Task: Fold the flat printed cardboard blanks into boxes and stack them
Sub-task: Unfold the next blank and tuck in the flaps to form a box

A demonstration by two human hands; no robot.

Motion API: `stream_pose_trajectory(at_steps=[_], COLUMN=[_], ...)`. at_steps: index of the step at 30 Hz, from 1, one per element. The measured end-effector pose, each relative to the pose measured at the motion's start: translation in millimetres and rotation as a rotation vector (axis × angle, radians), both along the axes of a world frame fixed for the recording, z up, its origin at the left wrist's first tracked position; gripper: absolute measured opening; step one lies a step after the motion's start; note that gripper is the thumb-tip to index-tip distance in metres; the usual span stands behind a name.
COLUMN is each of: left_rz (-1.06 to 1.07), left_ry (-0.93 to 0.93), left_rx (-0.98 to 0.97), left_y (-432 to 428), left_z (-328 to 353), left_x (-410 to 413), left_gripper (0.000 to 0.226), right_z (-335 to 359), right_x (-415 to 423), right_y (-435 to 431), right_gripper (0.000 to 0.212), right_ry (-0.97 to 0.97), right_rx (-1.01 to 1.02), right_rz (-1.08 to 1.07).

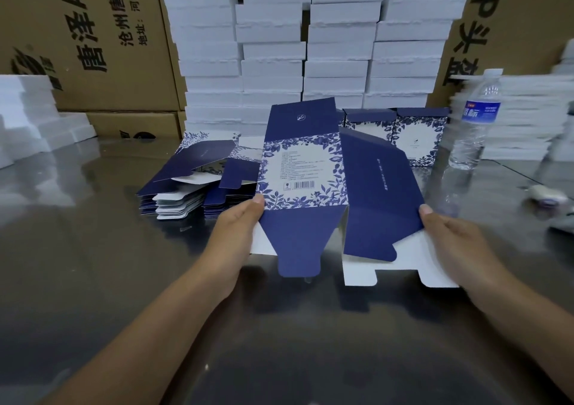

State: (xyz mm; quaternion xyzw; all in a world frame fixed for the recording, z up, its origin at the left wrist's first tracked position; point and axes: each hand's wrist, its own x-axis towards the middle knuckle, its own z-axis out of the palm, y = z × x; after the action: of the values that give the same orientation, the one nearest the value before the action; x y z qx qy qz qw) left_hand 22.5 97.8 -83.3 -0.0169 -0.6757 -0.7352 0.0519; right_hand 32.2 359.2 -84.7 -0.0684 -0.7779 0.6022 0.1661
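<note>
Above our glossy dark tabletop (93, 249), left hand (236, 227) and right hand (450, 233) pinch opposite side edges of the navy floral-printed cardboard blank (301, 168), its long axis pointing away.

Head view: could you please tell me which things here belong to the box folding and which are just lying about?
Job in hand: printed blank, held at its sides by the left hand and right hand; pile of flat blanks; folded boxes behind it.
Lying about: water bottle; brown cartons; white stacks at the back.
</note>
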Motion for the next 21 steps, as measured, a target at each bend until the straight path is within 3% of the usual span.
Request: stream_pose_trajectory(at_steps=[3, 7, 11, 13, 16, 17, 19, 20, 21], left_rz=[0.014, 0.004, -0.071, -0.136, -0.232, -0.268, -0.294, -0.291, -0.297], left_ry=[-0.025, -0.073, -0.052, -0.031, -0.026, -0.016, 0.02, 0.041, 0.069], left_rx=[0.028, 0.026, 0.037, 0.056, 0.056, 0.022, -0.059, -0.13, -0.216], left_y=[-1.1, -0.8, 2.5, 5.8, 10.0, 11.6, 13.9, 13.5, 11.6], left_z=[0.4, -0.1, -0.1, 1.3, 0.5, -0.3, -3.7, -5.0, -9.1], left_x=[-1.6, -2.1, -0.4, 3.2, 5.6, 6.3, 5.5, 4.3, 1.6], left_gripper=[0.032, 0.026, 0.018, 0.038, 0.072, 0.068, 0.037, 0.032, 0.045], right_z=[-7.0, -13.2, -15.0, -13.9, -10.7, -9.8, -7.2, -6.3, -6.0], right_x=[-3.8, -1.7, 0.5, 2.9, 8.1, 9.2, 11.1, 11.7, 12.1], right_y=[-2.3, 0.5, 1.8, -0.1, -6.8, -9.4, -14.9, -17.0, -18.1], right_gripper=[0.023, 0.074, 0.097, 0.108, 0.101, 0.093, 0.075, 0.07, 0.07], right_ry=[0.091, 0.085, 0.043, 0.043, 0.097, 0.12, 0.164, 0.179, 0.187], right_rx=[0.245, 0.5, 0.569, 0.584, 0.508, 0.489, 0.434, 0.4, 0.368], right_rz=[-0.019, 0.168, 0.404, 0.458, 0.476, 0.457, 0.413, 0.395, 0.384])
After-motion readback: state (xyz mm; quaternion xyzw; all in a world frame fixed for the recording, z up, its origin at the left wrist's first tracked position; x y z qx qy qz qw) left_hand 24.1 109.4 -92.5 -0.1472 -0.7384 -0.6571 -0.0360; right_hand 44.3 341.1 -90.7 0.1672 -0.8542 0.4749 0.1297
